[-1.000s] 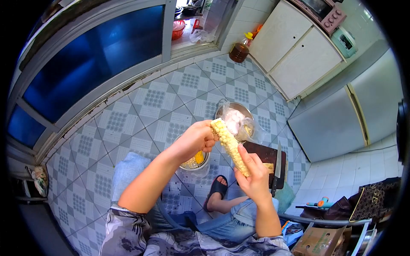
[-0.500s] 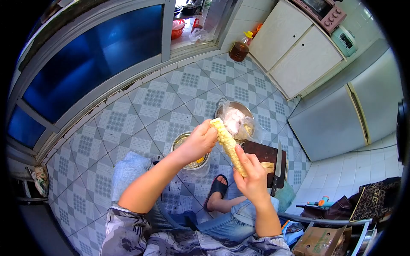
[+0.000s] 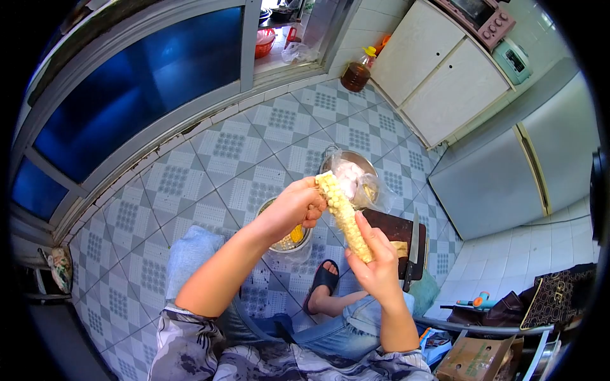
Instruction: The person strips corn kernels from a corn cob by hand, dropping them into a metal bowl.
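My right hand (image 3: pixel 375 257) grips the lower end of a pale yellow corn cob (image 3: pixel 344 217), which is held at a slant above the floor. At the cob's upper end, my left hand (image 3: pixel 297 209) is closed, its fingers curled against the side of the cob. Some rows look stripped, while kernels still sit near the top. Below my left hand stands a metal bowl (image 3: pixel 304 244), partly hidden by my forearm, with loose kernels and a yellow corn piece (image 3: pixel 296 233) inside.
A metal pot (image 3: pixel 363 159) holding plastic-wrapped pale food (image 3: pixel 348 178) stands ahead. On the right, a dark cutting board (image 3: pixel 381 221) carries a large knife (image 3: pixel 414 244). A fridge (image 3: pixel 495 184), a white cabinet (image 3: pixel 438 70) and an oil bottle (image 3: pixel 356 76) stand beyond.
My left hand has shifted slightly and its fingers have loosened and re-curled at the cob's upper end. The cob has tilted a little, and more of the yellow corn in the bowl shows.
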`<move>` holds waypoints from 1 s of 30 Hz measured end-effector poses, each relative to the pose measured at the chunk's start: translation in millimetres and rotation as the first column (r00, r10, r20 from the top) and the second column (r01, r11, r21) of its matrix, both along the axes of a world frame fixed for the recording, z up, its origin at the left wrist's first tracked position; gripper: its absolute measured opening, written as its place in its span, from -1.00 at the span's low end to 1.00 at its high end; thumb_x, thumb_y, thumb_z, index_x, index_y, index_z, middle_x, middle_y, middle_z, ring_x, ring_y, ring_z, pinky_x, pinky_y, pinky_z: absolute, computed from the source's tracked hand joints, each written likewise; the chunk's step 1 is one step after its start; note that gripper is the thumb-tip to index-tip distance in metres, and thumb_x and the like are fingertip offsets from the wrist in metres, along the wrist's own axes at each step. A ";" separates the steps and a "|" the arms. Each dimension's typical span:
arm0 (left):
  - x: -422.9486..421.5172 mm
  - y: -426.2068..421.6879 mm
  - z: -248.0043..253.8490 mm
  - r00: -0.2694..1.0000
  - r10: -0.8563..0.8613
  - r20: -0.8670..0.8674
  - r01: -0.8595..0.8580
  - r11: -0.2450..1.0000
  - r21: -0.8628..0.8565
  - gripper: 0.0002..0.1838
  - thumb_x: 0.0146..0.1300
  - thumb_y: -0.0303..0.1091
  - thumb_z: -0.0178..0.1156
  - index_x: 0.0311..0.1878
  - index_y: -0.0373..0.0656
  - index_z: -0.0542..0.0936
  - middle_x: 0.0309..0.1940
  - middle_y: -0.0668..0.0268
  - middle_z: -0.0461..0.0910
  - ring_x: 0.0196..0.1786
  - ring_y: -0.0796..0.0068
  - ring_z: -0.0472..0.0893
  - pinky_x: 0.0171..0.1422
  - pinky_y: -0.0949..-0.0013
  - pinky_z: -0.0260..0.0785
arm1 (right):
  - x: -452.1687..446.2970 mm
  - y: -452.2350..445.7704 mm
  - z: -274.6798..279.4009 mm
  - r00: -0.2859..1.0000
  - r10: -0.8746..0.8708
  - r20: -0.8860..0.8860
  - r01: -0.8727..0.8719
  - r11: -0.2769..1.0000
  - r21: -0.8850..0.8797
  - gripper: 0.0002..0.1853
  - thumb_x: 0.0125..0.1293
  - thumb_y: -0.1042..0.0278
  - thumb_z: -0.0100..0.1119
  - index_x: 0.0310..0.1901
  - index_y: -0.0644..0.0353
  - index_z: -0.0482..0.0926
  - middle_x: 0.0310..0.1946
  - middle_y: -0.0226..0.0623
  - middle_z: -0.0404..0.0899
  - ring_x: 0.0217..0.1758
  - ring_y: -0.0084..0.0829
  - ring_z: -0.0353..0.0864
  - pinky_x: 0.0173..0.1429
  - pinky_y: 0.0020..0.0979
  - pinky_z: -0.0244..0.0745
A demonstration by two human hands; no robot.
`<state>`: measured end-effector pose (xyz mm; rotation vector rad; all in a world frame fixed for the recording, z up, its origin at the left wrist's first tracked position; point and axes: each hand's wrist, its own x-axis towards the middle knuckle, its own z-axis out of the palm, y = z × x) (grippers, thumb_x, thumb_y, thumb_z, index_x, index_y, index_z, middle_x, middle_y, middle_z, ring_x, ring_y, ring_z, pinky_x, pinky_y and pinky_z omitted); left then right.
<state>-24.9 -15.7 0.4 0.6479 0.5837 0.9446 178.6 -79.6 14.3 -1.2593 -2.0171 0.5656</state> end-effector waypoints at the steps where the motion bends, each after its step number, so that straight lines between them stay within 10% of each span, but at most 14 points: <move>1: -0.1 0.0 0.6 0.999 -0.016 -0.030 0.016 1.000 0.002 -0.78 0.17 -0.53 -0.07 -0.10 -0.17 0.40 -0.49 0.50 0.30 -0.56 0.76 0.22 -0.53 0.62 0.06 | 0.0 0.1 -0.2 1.000 -0.005 -0.018 0.005 1.000 0.002 -0.28 -0.05 0.60 0.23 0.26 0.10 0.39 -0.39 -0.19 0.46 -0.41 -0.26 0.51 -0.27 -0.37 0.44; 20: 18.2 -1.2 -32.9 0.848 0.287 -0.446 -0.112 0.919 0.379 -0.78 0.28 -0.47 -0.17 -0.02 -0.22 0.32 -0.48 0.48 0.34 -0.56 0.75 0.29 -0.53 0.59 0.15 | -18.1 -0.8 0.9 0.998 -0.024 0.060 0.021 0.999 0.045 -0.27 -0.02 0.59 0.20 0.29 0.06 0.36 -0.36 -0.16 0.47 -0.41 -0.18 0.55 -0.30 -0.29 0.48; 23: 20.7 2.5 -40.3 0.622 0.682 -0.385 -0.202 0.614 0.763 -0.75 0.25 -0.50 -0.20 -0.01 -0.18 0.32 -0.50 0.50 0.31 -0.56 0.77 0.25 -0.54 0.59 0.10 | -21.4 1.5 3.2 0.999 -0.023 0.040 0.022 0.999 0.034 -0.28 -0.02 0.57 0.21 0.30 0.07 0.35 -0.36 -0.16 0.47 -0.41 -0.19 0.55 -0.30 -0.29 0.48; 25: 7.7 -0.9 -10.0 0.966 0.168 -0.196 -0.137 0.978 0.159 -0.69 0.20 -0.55 -0.19 0.02 -0.13 0.31 -0.49 0.53 0.27 -0.54 0.79 0.22 -0.52 0.61 0.06 | -23.4 2.8 4.4 0.997 -0.035 0.073 0.032 0.998 0.049 -0.28 -0.02 0.57 0.21 0.29 0.07 0.36 -0.37 -0.16 0.47 -0.42 -0.19 0.54 -0.30 -0.29 0.48; 30: -4.3 -2.4 3.8 0.992 0.030 -0.123 -0.016 0.993 0.114 -0.72 0.27 -0.48 -0.06 0.06 -0.10 0.30 -0.47 0.55 0.27 -0.53 0.81 0.21 -0.50 0.65 0.03 | -24.2 4.5 6.2 0.996 -0.048 0.074 0.042 0.995 0.087 -0.27 -0.03 0.56 0.22 0.29 0.04 0.36 -0.35 -0.17 0.48 -0.41 -0.19 0.56 -0.30 -0.28 0.49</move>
